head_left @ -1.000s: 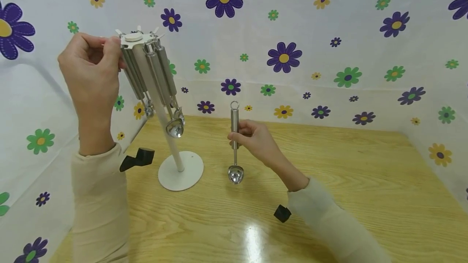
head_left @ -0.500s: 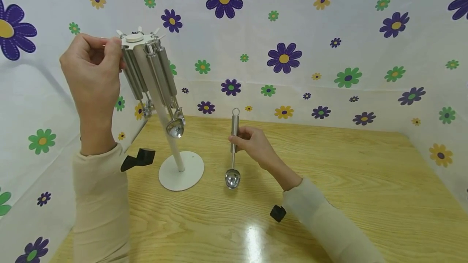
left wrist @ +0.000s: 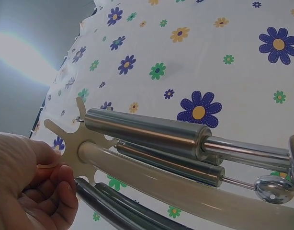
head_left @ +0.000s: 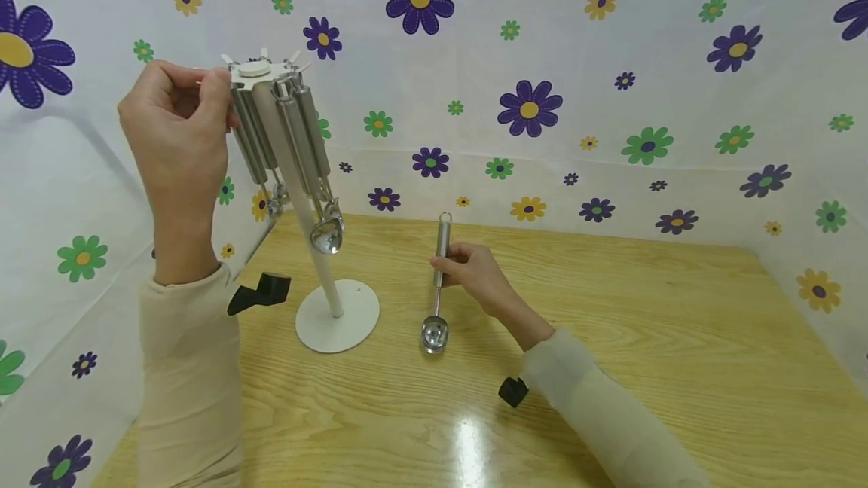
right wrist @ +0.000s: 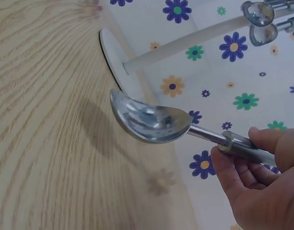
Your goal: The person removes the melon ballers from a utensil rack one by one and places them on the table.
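Note:
My left hand (head_left: 178, 130) pinches one arm of the star-shaped top (left wrist: 75, 153) of a white utensil stand (head_left: 353, 330). Several steel-handled utensils (head_left: 303, 138) hang from that top around the pole; one has a small scoop bowl (head_left: 328, 235). To the right of the stand, my right hand (head_left: 478, 277) grips an ice cream scoop (head_left: 435, 334) by its steel handle, ring end up and bowl down. In the right wrist view the scoop's hollow bowl (right wrist: 152, 122) hangs above the table, apart from its shadow. Some curled fingers of the right hand are partly hidden behind the handle.
The stand's round base sits on a pale wooden table (head_left: 610, 337). White cloth (head_left: 475, 44) printed with flowers rises behind and at both sides. Black camera mounts (head_left: 513, 391) stick out from both wrists. Bare tabletop extends to the right.
My right hand has moved down slightly with the scoop, whose ring end now leans a little right. The left hand keeps its pinch on the stand's top; the whole view has shifted slightly.

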A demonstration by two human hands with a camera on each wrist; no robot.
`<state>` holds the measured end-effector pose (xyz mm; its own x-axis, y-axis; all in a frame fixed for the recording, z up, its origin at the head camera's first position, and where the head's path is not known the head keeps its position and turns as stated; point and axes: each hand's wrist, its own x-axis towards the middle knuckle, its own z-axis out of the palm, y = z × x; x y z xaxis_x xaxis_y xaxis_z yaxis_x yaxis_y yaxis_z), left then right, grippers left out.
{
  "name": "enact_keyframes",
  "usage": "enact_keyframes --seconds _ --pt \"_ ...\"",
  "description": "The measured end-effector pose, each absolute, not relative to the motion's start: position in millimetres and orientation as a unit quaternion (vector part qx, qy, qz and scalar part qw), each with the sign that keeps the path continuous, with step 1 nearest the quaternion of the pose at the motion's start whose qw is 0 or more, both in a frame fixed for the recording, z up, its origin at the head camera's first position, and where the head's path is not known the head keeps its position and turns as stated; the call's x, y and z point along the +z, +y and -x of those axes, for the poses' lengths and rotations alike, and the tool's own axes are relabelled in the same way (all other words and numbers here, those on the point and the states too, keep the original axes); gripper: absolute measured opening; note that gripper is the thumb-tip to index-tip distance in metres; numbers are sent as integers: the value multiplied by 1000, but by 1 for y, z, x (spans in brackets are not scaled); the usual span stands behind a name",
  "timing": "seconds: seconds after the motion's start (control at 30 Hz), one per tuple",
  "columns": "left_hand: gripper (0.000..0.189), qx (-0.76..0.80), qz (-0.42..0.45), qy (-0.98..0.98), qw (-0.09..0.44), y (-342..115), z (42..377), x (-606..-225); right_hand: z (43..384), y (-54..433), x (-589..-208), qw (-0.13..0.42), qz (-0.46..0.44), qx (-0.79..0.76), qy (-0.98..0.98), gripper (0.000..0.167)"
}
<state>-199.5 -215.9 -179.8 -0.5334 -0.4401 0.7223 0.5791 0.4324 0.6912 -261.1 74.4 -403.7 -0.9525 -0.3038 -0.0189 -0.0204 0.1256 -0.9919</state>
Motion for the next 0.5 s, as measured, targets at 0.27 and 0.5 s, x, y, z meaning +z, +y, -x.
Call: enact_keyframes --seconds 0.27,0.5 --pt "9 -528 48 -699 479 -218 201 -182 271 75 -420 140 66 -668 728 30" --pt "9 -529 51 -698 480 -218 201 -182 272 71 -426 142 71 -668 727 27"
